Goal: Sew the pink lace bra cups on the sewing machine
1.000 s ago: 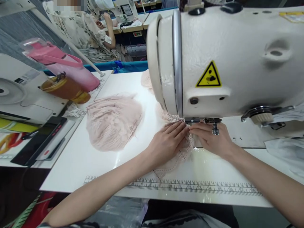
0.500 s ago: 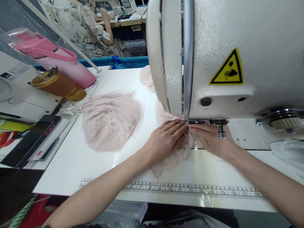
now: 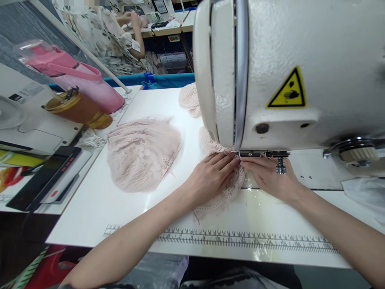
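Note:
A cream sewing machine fills the upper right of the head view. Under its head lies a pale pink lace piece on the white table. My left hand rests flat on the lace, fingers stretched toward the presser foot. My right hand lies flat on the other side, fingertips meeting the left ones just below the machine's foot bar. The needle itself is hidden behind the machine head.
A heap of pink lace pieces lies left of my hands, another piece behind the machine. A pink bottle, a brown cup and a black control panel stand at left. A ruler strip runs along the table's front. A person sits at the back.
The camera came closer to the machine, then shifted slightly. Both hands stay pressed on the lace under the foot, with hardly any movement.

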### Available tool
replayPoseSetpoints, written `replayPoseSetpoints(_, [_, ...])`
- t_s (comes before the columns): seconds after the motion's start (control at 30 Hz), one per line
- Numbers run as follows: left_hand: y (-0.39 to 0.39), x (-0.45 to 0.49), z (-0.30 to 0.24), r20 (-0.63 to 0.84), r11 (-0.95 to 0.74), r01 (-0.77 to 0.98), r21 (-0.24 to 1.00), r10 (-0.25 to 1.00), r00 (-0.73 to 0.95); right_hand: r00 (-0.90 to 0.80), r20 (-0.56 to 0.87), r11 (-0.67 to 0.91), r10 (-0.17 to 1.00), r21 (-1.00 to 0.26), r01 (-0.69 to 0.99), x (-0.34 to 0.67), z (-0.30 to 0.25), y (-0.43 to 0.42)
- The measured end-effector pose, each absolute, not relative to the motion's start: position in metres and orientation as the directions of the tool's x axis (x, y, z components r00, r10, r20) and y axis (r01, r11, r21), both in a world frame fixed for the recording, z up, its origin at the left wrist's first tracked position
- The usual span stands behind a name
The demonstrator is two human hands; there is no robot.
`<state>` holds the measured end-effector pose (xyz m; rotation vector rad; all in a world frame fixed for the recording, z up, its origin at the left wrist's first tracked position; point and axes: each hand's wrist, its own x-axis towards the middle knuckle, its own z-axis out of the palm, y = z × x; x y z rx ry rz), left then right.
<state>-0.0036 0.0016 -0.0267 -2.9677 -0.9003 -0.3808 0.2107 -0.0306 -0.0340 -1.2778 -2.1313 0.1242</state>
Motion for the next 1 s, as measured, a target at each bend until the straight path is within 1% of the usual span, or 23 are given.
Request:
replayPoseSetpoints(0.23, [0.003,-0.002,-0.027,0.256,-0.839,0.542,0.044,0.534,0.806,-0.359,0.458,0.523,0.813,-0.305,0.796,0.212,-0.038,-0.030])
replayPoseSetpoints(0.43, [0.003,-0.002,-0.028,0.253,-0.835,0.549,0.034,0.539,0.803,-0.379,0.474,0.541,0.795,-0.272,0.796,0.213,-0.039,-0.030])
replayPoseSetpoints(0.63, [0.005,-0.003,-0.033,0.278,-0.833,0.551,0.046,0.540,0.794,-0.426,0.466,0.557,0.775,-0.189,0.808,0.213,-0.043,-0.026])
replayPoseSetpoints(0.73, [0.004,-0.002,-0.036,0.289,-0.832,0.554,0.034,0.539,0.791,-0.453,0.502,0.580,0.737,-0.125,0.805,0.213,-0.045,-0.024])
replayPoseSetpoints(0.83, [0.000,0.001,-0.032,0.323,-0.823,0.568,-0.010,0.534,0.781,-0.466,0.581,0.604,0.667,-0.055,0.795,0.213,-0.046,-0.025])
replayPoseSetpoints(0.9, [-0.005,0.002,-0.022,0.353,-0.817,0.574,-0.065,0.519,0.778,-0.475,0.618,0.629,0.626,-0.040,0.777,0.213,-0.045,-0.025])
replayPoseSetpoints(0.97, [-0.010,-0.002,-0.009,0.374,-0.818,0.564,-0.118,0.489,0.788,-0.510,0.606,0.668,0.611,-0.048,0.743,0.213,-0.045,-0.025])
replayPoseSetpoints(1.0, [-0.013,-0.008,-0.002,0.374,-0.834,0.533,-0.143,0.453,0.809,-0.535,0.587,0.689,0.608,-0.055,0.723,0.213,-0.044,-0.025])
